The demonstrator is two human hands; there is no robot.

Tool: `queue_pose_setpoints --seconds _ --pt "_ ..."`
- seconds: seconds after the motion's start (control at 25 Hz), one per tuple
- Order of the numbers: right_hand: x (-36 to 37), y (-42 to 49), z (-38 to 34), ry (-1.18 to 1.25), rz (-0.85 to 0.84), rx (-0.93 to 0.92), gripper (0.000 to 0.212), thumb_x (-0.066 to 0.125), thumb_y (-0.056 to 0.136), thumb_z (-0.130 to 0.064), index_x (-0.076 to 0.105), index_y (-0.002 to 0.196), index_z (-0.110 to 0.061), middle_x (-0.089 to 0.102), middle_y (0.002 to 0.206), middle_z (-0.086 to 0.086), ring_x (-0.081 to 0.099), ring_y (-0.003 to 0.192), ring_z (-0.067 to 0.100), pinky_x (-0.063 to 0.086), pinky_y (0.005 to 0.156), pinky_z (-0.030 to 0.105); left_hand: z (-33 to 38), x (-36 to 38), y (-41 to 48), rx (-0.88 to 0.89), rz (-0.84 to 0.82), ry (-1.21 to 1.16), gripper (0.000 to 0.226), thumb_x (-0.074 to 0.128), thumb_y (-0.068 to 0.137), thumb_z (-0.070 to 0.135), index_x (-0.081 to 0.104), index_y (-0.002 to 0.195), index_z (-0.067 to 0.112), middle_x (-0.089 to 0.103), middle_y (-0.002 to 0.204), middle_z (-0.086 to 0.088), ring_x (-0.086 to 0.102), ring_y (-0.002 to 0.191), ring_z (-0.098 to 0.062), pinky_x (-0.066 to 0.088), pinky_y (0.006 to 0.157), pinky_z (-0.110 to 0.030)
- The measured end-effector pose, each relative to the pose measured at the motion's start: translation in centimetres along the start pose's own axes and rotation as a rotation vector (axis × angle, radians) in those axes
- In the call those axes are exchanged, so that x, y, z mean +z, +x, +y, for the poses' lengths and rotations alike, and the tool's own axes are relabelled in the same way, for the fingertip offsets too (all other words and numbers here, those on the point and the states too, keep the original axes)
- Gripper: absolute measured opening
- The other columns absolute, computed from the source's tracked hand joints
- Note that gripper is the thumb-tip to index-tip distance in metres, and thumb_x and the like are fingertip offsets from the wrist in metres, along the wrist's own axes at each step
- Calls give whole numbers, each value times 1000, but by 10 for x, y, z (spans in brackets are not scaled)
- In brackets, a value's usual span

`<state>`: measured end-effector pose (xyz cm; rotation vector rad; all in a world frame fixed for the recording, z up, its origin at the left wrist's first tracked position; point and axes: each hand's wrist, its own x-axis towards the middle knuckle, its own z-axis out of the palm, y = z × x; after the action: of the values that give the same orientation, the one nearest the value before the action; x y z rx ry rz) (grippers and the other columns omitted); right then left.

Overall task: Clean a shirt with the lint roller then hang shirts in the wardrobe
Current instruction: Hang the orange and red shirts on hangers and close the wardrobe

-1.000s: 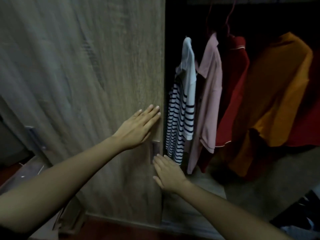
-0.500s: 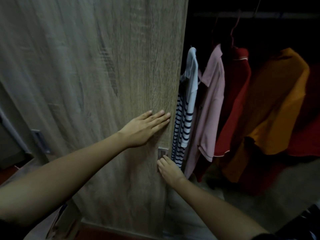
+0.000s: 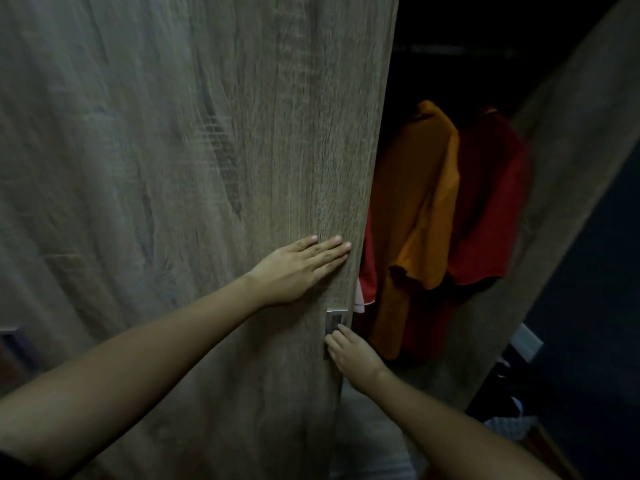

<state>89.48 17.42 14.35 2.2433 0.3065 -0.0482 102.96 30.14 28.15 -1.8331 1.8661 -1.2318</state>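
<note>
A wood-grain sliding wardrobe door (image 3: 194, 168) fills the left and middle of the view. My left hand (image 3: 298, 268) lies flat on it near its right edge, fingers extended. My right hand (image 3: 353, 355) touches the small metal recessed handle (image 3: 334, 323) with its fingertips. In the dark gap to the right hang an orange shirt (image 3: 415, 209) and a red shirt (image 3: 488, 202). A sliver of another red shirt (image 3: 367, 275) and a bit of pink fabric (image 3: 360, 303) show at the door's edge. No lint roller is in view.
The wardrobe's right side panel (image 3: 571, 174) slants down the right. A hanging rail (image 3: 457, 50) crosses the dark top. Crumpled clothes (image 3: 509, 424) lie on the floor at the lower right, beside a pale box-like object (image 3: 526, 341).
The door has slid to the right with both hands on it. The striped and pink shirts are now covered, and the open gap is narrower.
</note>
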Motion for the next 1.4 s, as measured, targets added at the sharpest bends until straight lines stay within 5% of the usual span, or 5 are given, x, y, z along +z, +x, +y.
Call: queue_pose_setpoints --seconds 0.32,0.6,0.92,1.2,1.4 --pt "89 -91 58 35 -200 90 49 36 97 -20 29 142 -4 28 148 12 23 139 31 6 118 40 62 14 141 76 28 -62 56 23 86 19 42 138 9 40 147 -6 32 137 -16 23 110 -33" --pt "134 -152 102 78 -325 156 54 38 96 -21 21 145 -4 14 154 14 9 144 30 1 118 39 104 13 231 100 -32 -53 62 10 88 22 7 148 7 -3 154 -7 -9 139 -19 -6 110 -35" --pt "180 -188 128 89 -372 155 54 35 99 -23 17 146 -4 13 155 14 8 144 31 2 118 39 132 10 285 60 -98 -129 59 14 91 20 -11 143 8 -17 150 -8 -18 138 -20 -10 112 -36" --pt "205 -201 135 45 -351 120 55 31 100 -26 10 147 -6 11 156 11 8 144 29 2 118 39 149 2 302 23 -122 -45 58 23 82 18 47 135 11 44 145 -6 35 136 -19 31 109 -35" --pt "207 -206 138 145 -297 127 54 29 101 -23 7 147 -7 6 158 10 3 145 28 3 118 39 160 -21 307 -82 -318 -151 57 11 92 14 3 148 6 -4 158 -9 -4 146 -25 -1 117 -38"
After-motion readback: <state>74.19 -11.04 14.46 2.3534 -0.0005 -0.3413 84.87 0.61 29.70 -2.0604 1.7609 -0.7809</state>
